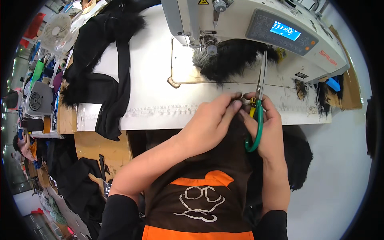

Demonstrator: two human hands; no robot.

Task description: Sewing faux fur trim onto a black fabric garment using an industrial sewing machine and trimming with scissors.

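Note:
My right hand (267, 122) holds a pair of scissors (259, 120) with green handles, blades pointing up and away from me. Its thumb and forefinger also come in close to my left hand. My left hand (212, 122) is closed in a pinch, fingertips meeting those of the right just off the sewing table's front edge. Between the fingertips shows a small silvery-grey piece (247, 101), too small and covered to name. Beside it is a bit of yellow (252, 111). Black fur fabric (234, 60) with a greyish patch lies by the sewing machine's needle area, touched by neither hand.
The sewing machine (320, 52) with a lit panel (285, 31) stands across the far side of the white table (148, 80). A long black fur-trimmed piece (90, 56) hangs over the table's left. A cardboard box (100, 150) and dark cloth (78, 186) sit lower left.

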